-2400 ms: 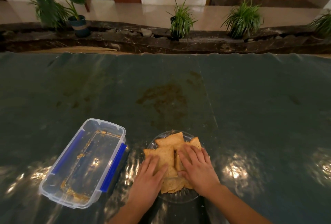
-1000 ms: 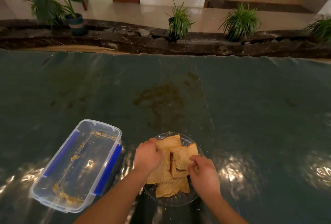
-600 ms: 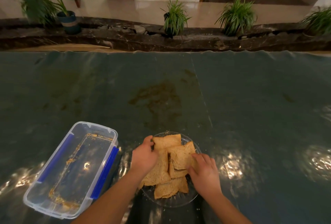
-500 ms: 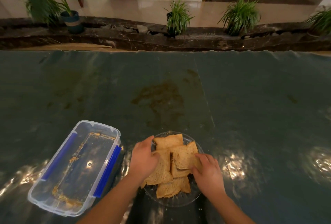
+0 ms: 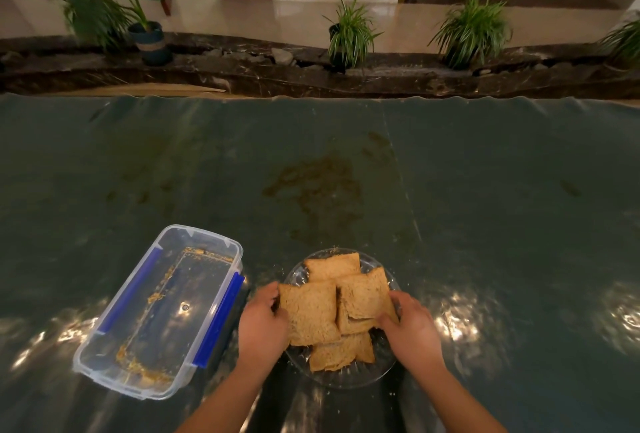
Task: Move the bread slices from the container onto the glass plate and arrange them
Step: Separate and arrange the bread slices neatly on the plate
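Note:
Several brown bread slices (image 5: 334,304) lie overlapping on the round glass plate (image 5: 349,376) near the table's front edge. My left hand (image 5: 264,323) grips the left edge of the big left slice (image 5: 310,311). My right hand (image 5: 410,327) holds the right edge of the right slice (image 5: 363,294). To the left of the plate stands the clear plastic container (image 5: 157,311) with blue clips; it holds only crumbs.
The table (image 5: 346,162) wears a dark green shiny cover with a brownish stain at its middle. Beyond its far edge runs a dark stone ledge with several potted plants (image 5: 349,34). Light glares on the cover right of the plate.
My hands moved from the top of the pile out to its two sides. The left slice now lies flatter and fully in sight. The container has not shifted on the table.

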The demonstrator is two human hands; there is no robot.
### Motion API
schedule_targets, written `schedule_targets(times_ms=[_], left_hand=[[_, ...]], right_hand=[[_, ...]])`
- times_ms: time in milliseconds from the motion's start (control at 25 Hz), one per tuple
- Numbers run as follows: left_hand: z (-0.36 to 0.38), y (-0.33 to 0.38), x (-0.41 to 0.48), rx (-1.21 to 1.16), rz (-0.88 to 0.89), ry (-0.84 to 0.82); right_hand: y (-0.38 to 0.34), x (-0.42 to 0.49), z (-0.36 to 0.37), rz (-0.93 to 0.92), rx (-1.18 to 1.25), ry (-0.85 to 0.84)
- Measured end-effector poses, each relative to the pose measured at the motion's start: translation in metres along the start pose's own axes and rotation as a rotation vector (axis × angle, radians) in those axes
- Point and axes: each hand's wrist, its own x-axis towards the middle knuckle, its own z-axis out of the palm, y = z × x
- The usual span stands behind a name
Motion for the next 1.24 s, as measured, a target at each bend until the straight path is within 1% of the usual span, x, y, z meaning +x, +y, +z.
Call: schedule_targets(times_ms=[80, 240, 320, 440, 480, 560, 600, 640, 720, 800, 960, 1120, 1240], left_hand=[[0.003, -0.002, 0.001, 0.007, -0.004, -0.008], [0.008, 0.001, 0.005, -0.169, -0.071, -0.066], [0.009, 0.001, 0.004, -0.190, -0.058, -0.042], [0.006, -0.003, -0.007, -0.059, 0.061, -0.052], [0.006, -0.006, -0.011, -0.006, 0.100, -0.070], [0.009, -0.015, -0.017, 0.149, 0.171, -0.111], [0.011, -0.019, -0.019, 0.242, 0.197, -0.142], [0.013, -0.022, -0.022, 0.312, 0.209, -0.168], [0.015, -0.025, -0.025, 0.379, 0.222, -0.170], [0.019, -0.030, -0.025, 0.383, 0.244, -0.135], [0.024, -0.032, -0.024, 0.353, 0.256, -0.056], [0.025, -0.029, -0.022, 0.356, 0.247, -0.035], [0.027, -0.028, -0.024, 0.365, 0.269, -0.022]], right_hand=[[0.001, 0.000, -0.001, 0.011, 0.020, -0.003], [0.004, 0.001, -0.003, 0.009, 0.035, -0.023], [0.005, 0.001, -0.003, 0.005, 0.037, -0.035], [0.006, -0.002, -0.004, -0.018, 0.022, -0.003], [0.006, -0.005, -0.005, -0.053, -0.011, 0.038], [0.007, -0.015, -0.004, -0.181, -0.107, 0.139], [0.009, -0.021, -0.003, -0.234, -0.147, 0.162], [0.010, -0.029, -0.002, -0.252, -0.180, 0.146], [0.010, -0.041, 0.003, -0.219, -0.217, 0.068], [0.008, -0.047, 0.011, -0.173, -0.218, 0.027], [-0.009, -0.045, 0.024, -0.078, -0.154, 0.002], [-0.011, -0.037, 0.022, 0.069, -0.114, -0.029], [-0.005, -0.035, 0.019, 0.080, -0.088, -0.012]])
